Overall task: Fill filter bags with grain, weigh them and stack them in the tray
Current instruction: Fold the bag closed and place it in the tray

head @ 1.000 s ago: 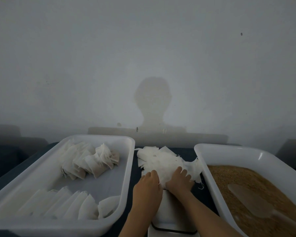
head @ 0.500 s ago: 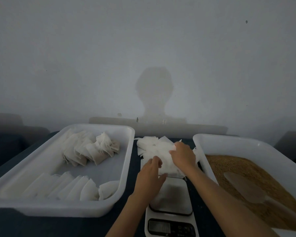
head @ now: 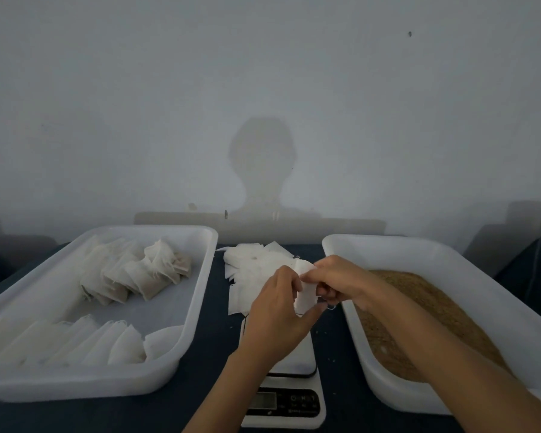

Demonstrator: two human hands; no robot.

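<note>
**One bag's off the pile, now get it open**

So a second ago you had both hands pressed down on the pile of empty filter bags (head: pixel 256 270) behind the scale, and half a second ago you were peeling at the top of it. Now you've got a single empty filter bag (head: pixel 305 290) lifted clear of the stack and held up over the kitchen scale (head: pixel 283 398). That's the pick done for this round, and filling looks like the next bit.

Grip-wise: your left hand (head: pixel 278 320) is curled round the bag's lower edge from below, thumb under and fingers over the front. Your right hand (head: pixel 334 281) pinches the top edge from the other side. So the bag sits right between the two hands, both closed on it. I'd guess you're working the mouth open, though I can't actually see the opening.

The grain tub (head: pixel 450 270) is just off your right wrist, with the grain (head: pixel 419 307) spread across it, so it's a short trip. The finished filled bags (head: pixel 138 273) are in the white tray (head: pixel 197 310) on your left, two rows so far, with room at the near right end.
</note>
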